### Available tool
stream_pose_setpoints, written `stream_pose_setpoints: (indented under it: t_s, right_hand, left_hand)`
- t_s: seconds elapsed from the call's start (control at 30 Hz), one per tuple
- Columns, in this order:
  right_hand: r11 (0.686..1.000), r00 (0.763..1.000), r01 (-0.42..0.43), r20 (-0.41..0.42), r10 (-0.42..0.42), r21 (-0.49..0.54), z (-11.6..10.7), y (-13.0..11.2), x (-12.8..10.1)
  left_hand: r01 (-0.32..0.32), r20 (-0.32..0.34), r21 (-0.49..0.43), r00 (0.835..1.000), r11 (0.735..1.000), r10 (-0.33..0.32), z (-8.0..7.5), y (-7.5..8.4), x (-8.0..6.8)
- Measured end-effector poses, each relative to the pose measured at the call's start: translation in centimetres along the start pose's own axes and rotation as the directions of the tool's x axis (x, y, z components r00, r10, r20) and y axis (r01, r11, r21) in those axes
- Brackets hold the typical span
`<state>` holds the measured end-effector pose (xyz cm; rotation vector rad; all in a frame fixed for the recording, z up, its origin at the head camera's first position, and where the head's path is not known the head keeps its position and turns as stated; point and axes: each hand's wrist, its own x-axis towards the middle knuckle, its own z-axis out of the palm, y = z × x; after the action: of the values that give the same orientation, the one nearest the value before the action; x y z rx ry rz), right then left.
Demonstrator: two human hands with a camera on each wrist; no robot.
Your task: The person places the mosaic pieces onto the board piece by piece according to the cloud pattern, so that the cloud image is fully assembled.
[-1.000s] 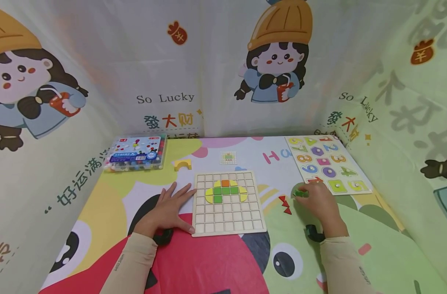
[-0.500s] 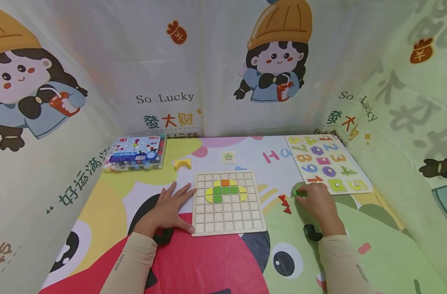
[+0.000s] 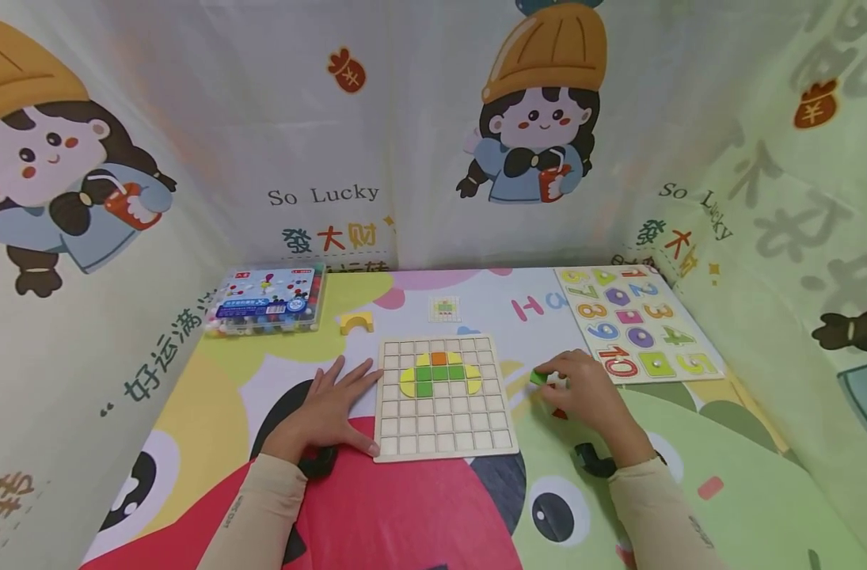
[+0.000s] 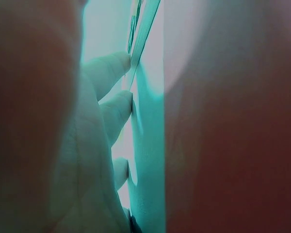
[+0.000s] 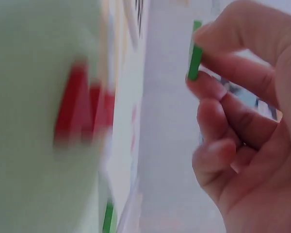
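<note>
My left hand point(image 3: 324, 412) lies with spread fingers along the left side of a wooden grid board point(image 3: 443, 431); the thumb touches its lower left corner. In the left wrist view, the fingertips point(image 4: 120, 63) meet the board's edge. Yellow, green and orange tiles point(image 3: 440, 372) form an arch shape on the upper grid. Right of the board, my right hand point(image 3: 583, 389) pinches a small green tile point(image 5: 194, 58) between thumb and fingers, above the table. Red triangular pieces point(image 5: 72, 107) lie under it, partly hidden by the hand in the head view.
A clear box of colored beads point(image 3: 265, 301) stands back left, with a yellow arch block point(image 3: 356, 322) beside it. A small pattern card point(image 3: 444, 309) lies behind the grid board. At back right is a number puzzle board point(image 3: 640, 324). Another green piece point(image 5: 108, 217) shows in the right wrist view.
My right hand has lifted the green tile and moved left with it, toward the grid board and over the red pieces. The left hand stays where it was.
</note>
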<state>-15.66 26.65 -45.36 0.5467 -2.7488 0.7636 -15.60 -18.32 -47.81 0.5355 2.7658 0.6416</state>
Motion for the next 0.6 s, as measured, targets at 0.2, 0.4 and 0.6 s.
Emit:
stream_pose_setpoints:
  t_s: [0.2, 0.4, 0.6]
  right_hand:
    - [0.993, 0.978, 0.111, 0.174, -0.115, 0.034, 1.4, -3.7, 2.0]
    - [0.971, 0.924, 0.241, 0.307, -0.229, -0.001, 2.7, -7.1, 5.0]
    - [0.94, 0.874, 0.338, 0.388, -0.293, -0.049, 4.8, -8.9, 6.9]
  left_hand:
    - [0.006, 0.006, -0.009, 1.0, 1.0, -0.006, 0.1, 0.1, -0.1]
    - [-0.004, 0.0, -0.006, 1.0, 1.0, 0.004, 0.0, -0.1, -0.1]
    - [-0.009, 0.001, -0.008, 1.0, 1.0, 0.009, -0.1, 0.0, -0.1]
